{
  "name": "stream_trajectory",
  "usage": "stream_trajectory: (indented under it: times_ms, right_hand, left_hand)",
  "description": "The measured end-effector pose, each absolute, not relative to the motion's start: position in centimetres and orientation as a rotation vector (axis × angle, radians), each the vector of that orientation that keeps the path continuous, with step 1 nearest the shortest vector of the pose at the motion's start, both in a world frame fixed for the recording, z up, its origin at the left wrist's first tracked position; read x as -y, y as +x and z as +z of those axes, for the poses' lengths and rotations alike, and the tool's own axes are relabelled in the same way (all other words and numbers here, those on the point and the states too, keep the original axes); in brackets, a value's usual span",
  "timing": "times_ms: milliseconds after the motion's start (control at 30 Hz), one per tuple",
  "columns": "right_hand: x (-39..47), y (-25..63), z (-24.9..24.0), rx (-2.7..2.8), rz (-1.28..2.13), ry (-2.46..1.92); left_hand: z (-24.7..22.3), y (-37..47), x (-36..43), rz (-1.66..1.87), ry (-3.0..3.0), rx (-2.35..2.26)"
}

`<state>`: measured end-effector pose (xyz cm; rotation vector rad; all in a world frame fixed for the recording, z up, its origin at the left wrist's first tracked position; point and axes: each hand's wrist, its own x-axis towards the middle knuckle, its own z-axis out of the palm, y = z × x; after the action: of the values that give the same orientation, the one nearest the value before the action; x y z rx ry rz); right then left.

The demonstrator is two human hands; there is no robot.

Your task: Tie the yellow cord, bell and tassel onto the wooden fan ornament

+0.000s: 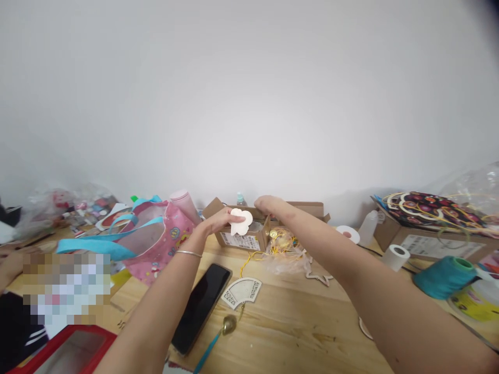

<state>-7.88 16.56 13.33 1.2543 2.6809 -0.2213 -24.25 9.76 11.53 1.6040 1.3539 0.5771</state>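
Observation:
My left hand [221,220] pinches a pale flat cutout with scalloped edges [240,222], holding it in front of an open cardboard box [242,241]. Over the back of that box reaches my right hand [270,204], its fingers mostly hidden from view. A tangle of yellow string [281,240] with a gold bell and clear plastic lies beside the box. Nearer to me, a fan-shaped wooden ornament [244,292] rests on the table, with a gold bell [229,324] and a blue tassel [206,353] below it.
A black phone [201,309] lies left of the fan piece. Farther left are a pink bag [150,249] with blue handles, a red-framed case [105,337] and another person's hand [15,262]. A teal thread cone [444,278], white roll [395,258] and second cardboard box [424,241] stand right.

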Motion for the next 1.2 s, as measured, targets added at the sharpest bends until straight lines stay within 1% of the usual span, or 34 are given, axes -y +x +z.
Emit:
stream_trajectory:
  times_ms: [133, 267, 400, 500, 567, 667, 800, 900, 1000, 1133, 1200]
  right_hand:
    - [-16.9, -7.6, 13.4, -2.609, -0.443, 1.333]
    - [-17.4, -6.6, 14.3, -2.736, -0.745, 1.405]
    - [-16.2, -6.2, 15.2, -2.901, -1.299, 1.4]
    - [-14.3, -6.4, 15.0, -2.859, -1.71, 1.377]
    - [-13.3, -6.1, 14.4, -2.802, -1.895, 1.479]
    - [-12.4, -4.4, 13.3, -2.718, -2.111, 1.76]
    - [-11.2, -0.4, 12.2, -2.612, -2.392, 2.001]
    - [-9.7, 2.5, 11.7, -2.573, -2.564, 2.006]
    - [-8.4, 4.6, 11.4, -2.56, -2.67, 2.001]
    - [-7.6, 6.6, 10.6, -2.497, -2.846, 1.987]
    - [-7.4, 7.0, 10.0, -2.522, -2.824, 1.971]
  left_hand:
    - [11.6, -23.2, -10.7, 0.654, 1.486, -1.299]
    - [12.4, -23.2, -10.6, 0.841, 1.438, -1.297]
    - [12.6, -23.3, -10.7, 1.125, 1.457, -1.336]
    - [12.2, -23.0, -10.8, 1.199, 1.513, -1.395]
    - [12.1, -23.1, -10.7, 1.142, 1.584, -1.443]
    - [12.1, -24.5, -10.3, 0.98, 1.726, -1.55]
    - [12.2, -26.6, -10.4, 0.621, 1.922, -1.669]
    - [12.5, -27.1, -11.5, 0.358, 2.004, -1.655]
    - [13.3, -27.1, -12.7, 0.184, 2.009, -1.602]
    - [14.1, -27.3, -13.2, 0.082, 1.949, -1.52]
    - [13.9, -27.2, -13.0, 0.087, 1.933, -1.491]
